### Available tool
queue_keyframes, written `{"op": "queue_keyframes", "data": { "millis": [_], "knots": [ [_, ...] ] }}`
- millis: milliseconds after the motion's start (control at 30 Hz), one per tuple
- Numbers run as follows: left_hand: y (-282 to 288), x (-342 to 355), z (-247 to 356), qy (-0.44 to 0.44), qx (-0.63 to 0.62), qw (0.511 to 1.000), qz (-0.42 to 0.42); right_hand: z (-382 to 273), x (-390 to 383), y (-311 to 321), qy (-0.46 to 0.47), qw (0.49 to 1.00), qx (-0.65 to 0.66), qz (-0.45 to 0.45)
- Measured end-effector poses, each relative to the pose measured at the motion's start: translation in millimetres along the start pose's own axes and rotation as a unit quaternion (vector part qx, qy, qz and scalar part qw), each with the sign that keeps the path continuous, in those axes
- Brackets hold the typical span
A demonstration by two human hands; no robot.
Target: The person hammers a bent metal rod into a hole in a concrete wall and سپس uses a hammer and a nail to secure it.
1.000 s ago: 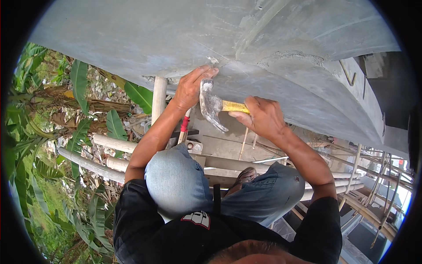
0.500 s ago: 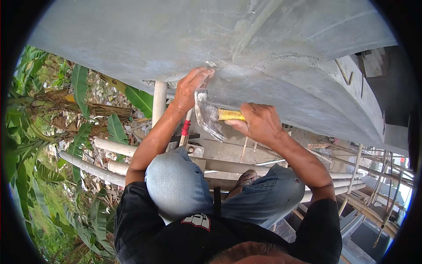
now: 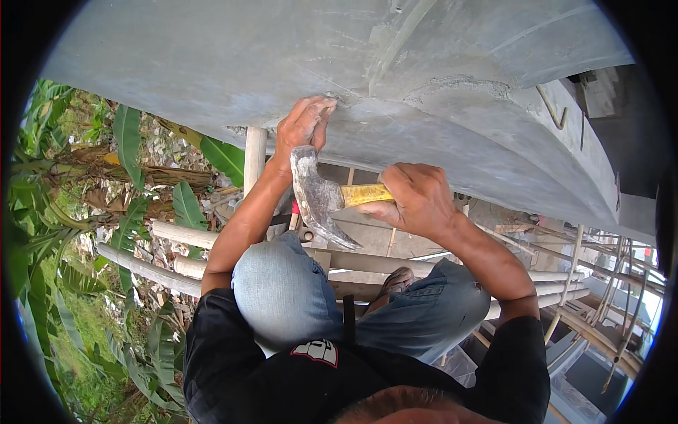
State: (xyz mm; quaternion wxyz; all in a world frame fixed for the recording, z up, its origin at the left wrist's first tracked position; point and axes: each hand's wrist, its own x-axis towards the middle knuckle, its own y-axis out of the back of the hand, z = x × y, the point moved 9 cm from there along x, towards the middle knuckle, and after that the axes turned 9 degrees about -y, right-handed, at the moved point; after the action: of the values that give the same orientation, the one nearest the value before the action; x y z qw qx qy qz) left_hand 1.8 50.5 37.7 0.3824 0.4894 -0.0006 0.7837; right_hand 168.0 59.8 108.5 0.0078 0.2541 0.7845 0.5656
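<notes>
My right hand [image 3: 421,199] grips the yellow handle of a claw hammer [image 3: 316,194]. The hammer's worn, grey-smeared head hangs just below my left hand, apart from the wall, its claw pointing down toward my knees. At the grey plastered wall [image 3: 212,63], my left hand [image 3: 305,126] is raised with its fingertips pressed together beside a small chipped spot [image 3: 330,95]. Whatever the left fingers pinch is hidden from this view.
My bent knees in jeans [image 3: 282,283] are below the hammer. Bamboo poles [image 3: 152,272] run beneath me, and an upright pole [image 3: 255,159] stands left of the wall. Banana plants [image 3: 127,145] grow at the left. A bent metal bar [image 3: 554,109] sticks out at the right.
The hammer head has swung a little left and down, away from the wall and toward me. My left hand stays at nearly the same spot on the wall.
</notes>
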Motion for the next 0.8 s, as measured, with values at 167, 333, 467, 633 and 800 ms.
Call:
{"op": "queue_keyframes", "data": {
  "millis": [167,333,467,633,800],
  "knots": [
    [-3.1,-3.8,-11.7,0.044,-0.043,0.998,-0.011,27.3,24.7,-17.5,-0.119,0.991,-0.058,-0.015],
    [-4.7,2.8,1.7,-0.023,0.000,1.000,-0.020,-6.4,16.2,5.1,0.030,0.998,0.020,0.051],
    [-6.6,-0.2,-14.4,0.048,-0.057,0.997,-0.001,29.3,24.6,-18.1,-0.148,0.985,-0.054,-0.065],
    [-6.8,-4.5,-17.7,0.041,-0.044,0.998,0.007,28.2,21.5,-22.2,-0.126,0.990,-0.022,-0.052],
    [6.0,-16.3,-15.6,0.079,-0.043,0.996,0.030,24.3,0.5,-20.9,-0.117,0.992,0.026,-0.037]
  ]
}}
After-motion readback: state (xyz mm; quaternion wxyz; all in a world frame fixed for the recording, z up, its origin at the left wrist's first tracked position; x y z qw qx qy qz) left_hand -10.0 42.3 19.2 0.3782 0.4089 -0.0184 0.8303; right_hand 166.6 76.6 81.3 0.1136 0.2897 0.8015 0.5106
